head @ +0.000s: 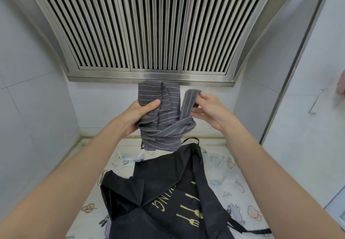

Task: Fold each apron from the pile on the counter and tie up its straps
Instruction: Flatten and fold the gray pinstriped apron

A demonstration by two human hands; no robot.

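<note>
Now, on the left, the left hand (143, 112) grips the grey striped apron (160, 119), thumb pressed over the front of the folded bundle and fingers curled behind it, holding it up in the air above the counter (220, 169). The bundle is a soft, thin woven cloth with fine pale lines, folded to a tall oblong and already wound round its lower half by flat bands of the same fabric. It looks light and floppy, so I'd judge it needs a firm squeeze at the middle, right where the wraps cross, or the folds will slump open.

Moving right, the right hand (209, 108) pinches the loose strap (188, 102), a flat ribbon standing up from the wrapped waist, fingertips closed on its upper end. That end is the place to hold for tucking or knotting, I reckon; the cloth should grip itself rather than slide.

Below, a black apron (168, 192) lies spread and unfolded on the counter's cartoon-printed cover, smooth and slightly shiny, with gold cutlery and lettering.
</note>
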